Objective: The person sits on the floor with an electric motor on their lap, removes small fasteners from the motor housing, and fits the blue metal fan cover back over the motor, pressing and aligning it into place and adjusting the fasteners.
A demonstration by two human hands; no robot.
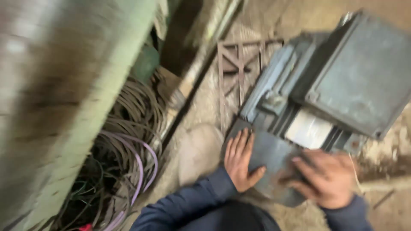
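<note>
Green-painted metal, worn and streaked, fills the left edge: a machine frame [64, 107] standing close to the camera and blurred. Beneath and beside it lies a tangle of dark flat bands and cables [128, 141], with one pale purple cable looping through; they sit heaped in the gap under the frame, apparently stowed out of the way. Further right, a rusty lattice bracket [239, 72] lies flat on the dusty concrete floor [197, 154].

The left hand [240, 160], in a dark blue sleeve, rests palm-down with fingers spread on the near left edge of a grey metal plate [274, 167]. It is not closed around anything; it presses flat, seemingly to steady the plate. The right hand [327, 177] curls over the plate's right side, fingers bent down onto its face. Whether it actually clasps the edge cannot be told through the blur.

The plate lies low at centre right, just in front of the person, touching a grey ribbed motor housing [278, 102]. Above right, a large flat grey cover [364, 72] leans across that housing.
</note>
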